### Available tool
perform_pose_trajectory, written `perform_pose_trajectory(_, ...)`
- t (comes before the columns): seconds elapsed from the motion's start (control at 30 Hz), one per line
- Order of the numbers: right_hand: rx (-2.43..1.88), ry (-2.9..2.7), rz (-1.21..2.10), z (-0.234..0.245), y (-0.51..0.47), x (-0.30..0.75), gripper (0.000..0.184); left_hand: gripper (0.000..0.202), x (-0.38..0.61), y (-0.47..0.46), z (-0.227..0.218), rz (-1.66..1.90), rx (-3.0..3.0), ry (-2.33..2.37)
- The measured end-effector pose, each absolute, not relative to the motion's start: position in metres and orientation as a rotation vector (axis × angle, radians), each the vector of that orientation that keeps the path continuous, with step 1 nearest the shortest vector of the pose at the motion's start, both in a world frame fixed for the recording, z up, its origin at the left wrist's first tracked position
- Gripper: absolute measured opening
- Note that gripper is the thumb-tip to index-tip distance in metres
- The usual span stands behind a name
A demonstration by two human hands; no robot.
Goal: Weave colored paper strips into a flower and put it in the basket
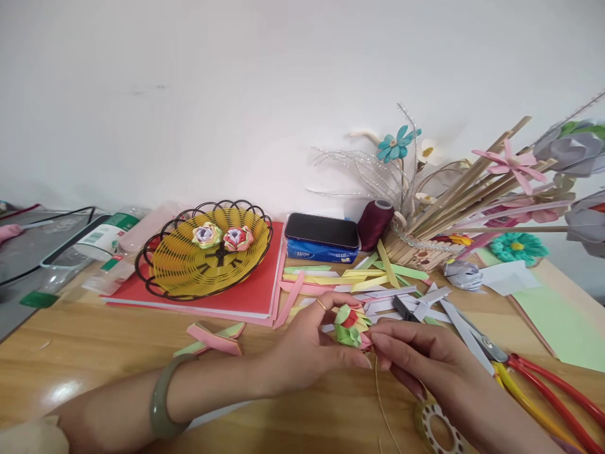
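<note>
Between my two hands, above the wooden table, is a small folded paper flower (350,325) with green, yellow, red and pink petals. My left hand (312,337) wraps thumb and fingers around its left side. Pinched against the flower's lower right edge are the fingertips of my right hand (416,353); what exactly they grip there is hidden. A thin tan cord (379,397) hangs below the fingers of that hand. Just behind the flower lie folded paper strips (368,284) in pink, yellow, green and white.
A yellow woven basket (179,271) holding two paper flowers stands on red paper at left. Behind sit a phone (321,230) on a blue tissue pack, a maroon thread spool (375,224) and a flower arrangement. Scissors (534,366) and a tape roll (437,425) lie at right.
</note>
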State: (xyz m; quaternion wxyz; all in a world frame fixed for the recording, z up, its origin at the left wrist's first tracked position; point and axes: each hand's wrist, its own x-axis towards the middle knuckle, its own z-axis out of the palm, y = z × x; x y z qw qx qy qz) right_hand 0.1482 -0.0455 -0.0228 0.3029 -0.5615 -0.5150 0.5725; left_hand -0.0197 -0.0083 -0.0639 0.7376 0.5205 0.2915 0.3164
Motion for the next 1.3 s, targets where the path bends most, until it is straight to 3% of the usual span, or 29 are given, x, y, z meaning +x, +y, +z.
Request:
perform_pose_trajectory(0.23,-1.536,-1.384,1.379,-0.032,-0.046,0.146,0.025,0.052,-0.019,-0.009,-0.064,0.694,1.176,0.644)
perform_pose_trajectory(1.3,-1.477,-1.554,1.228,-0.030,-0.045,0.143,0.028,0.052,-0.018,-0.008,-0.067,0.719,1.163,0.686)
